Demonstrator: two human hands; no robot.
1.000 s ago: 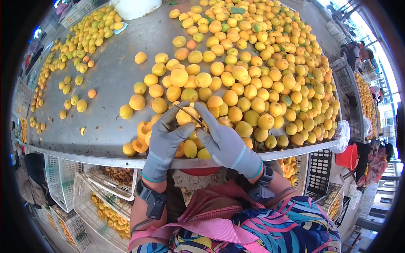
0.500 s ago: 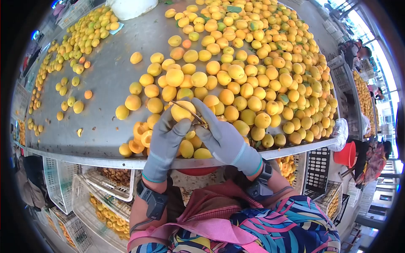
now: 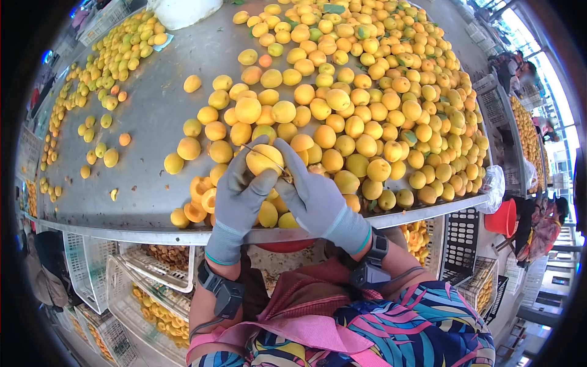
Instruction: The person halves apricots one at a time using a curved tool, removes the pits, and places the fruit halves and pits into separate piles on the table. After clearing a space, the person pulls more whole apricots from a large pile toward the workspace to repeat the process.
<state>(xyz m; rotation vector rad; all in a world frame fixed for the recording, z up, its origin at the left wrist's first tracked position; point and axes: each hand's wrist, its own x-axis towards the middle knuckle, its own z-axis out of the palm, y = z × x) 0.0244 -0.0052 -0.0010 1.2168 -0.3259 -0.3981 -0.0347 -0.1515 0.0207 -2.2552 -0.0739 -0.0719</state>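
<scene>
A yellow apricot (image 3: pixel 262 160) rests in the fingers of my left hand (image 3: pixel 238 199), which wears a grey glove. My gloved right hand (image 3: pixel 319 205) is closed on a thin, narrow-bladed knife (image 3: pixel 281 167) whose blade lies across the apricot; its handle is mostly hidden by the fingers. Both hands meet just above the near edge of the metal table (image 3: pixel 153 134). Open apricot halves (image 3: pixel 197 200) lie left of my left hand. A wide pile of whole apricots (image 3: pixel 391 110) spreads beyond and right of the hands.
Greener apricots (image 3: pixel 122 52) lie along the table's far left. Below the edge stand a white crate of dark pieces (image 3: pixel 189 282), a crate of apricot halves (image 3: pixel 113 293) and a black crate (image 3: pixel 460 235). A red bucket (image 3: pixel 501 218) and people are at right.
The knife blade, which stood out across the apricot, now lies closer along it and shows less. The apricot is turned slightly in my left hand. The view has shifted a little.
</scene>
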